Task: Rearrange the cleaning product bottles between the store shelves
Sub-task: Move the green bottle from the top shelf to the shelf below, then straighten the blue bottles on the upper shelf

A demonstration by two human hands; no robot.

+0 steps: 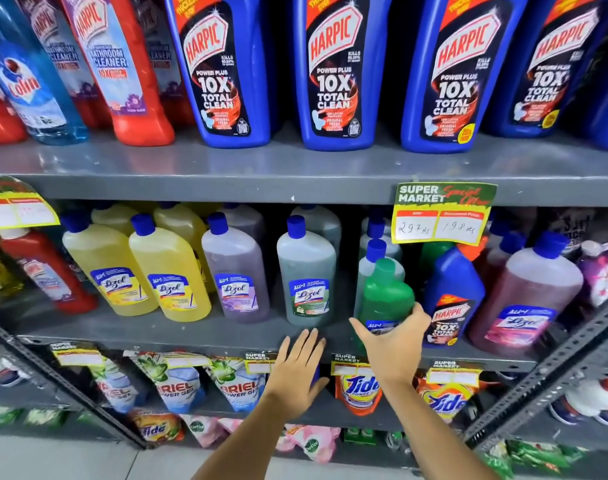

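Nearest me, two bare forearms reached up from the bottom of the view. The left hand (300,367) was flat and spread, fingers together and pointing up, hovering in front of the middle shelf's edge (177,342) — it held nothing. The right hand (396,336) was wrapped around the lower body of a green bottle (385,296), thumb splayed out to the left, fingers curled round the right side; the grip covered most of the label.

That green bottle stood, or nearly stood, at the front of the middle shelf, in the gap between a grey-green Lizol bottle (307,278) and a small blue Harpic bottle (451,296). Whether its base was touching the shelf I couldn't tell — the hand hid it.

My read: one bottle was being either set into that slot or drawn out of it; the frame alone didn't settle which. Either way the next move called for a steady upright carry, clear of the blue-capped bottles (377,251) packed just behind and the yellow offer tag (441,213) hanging above.

Farther up, big blue Harpic bottles (333,71) lined the top shelf (295,164).
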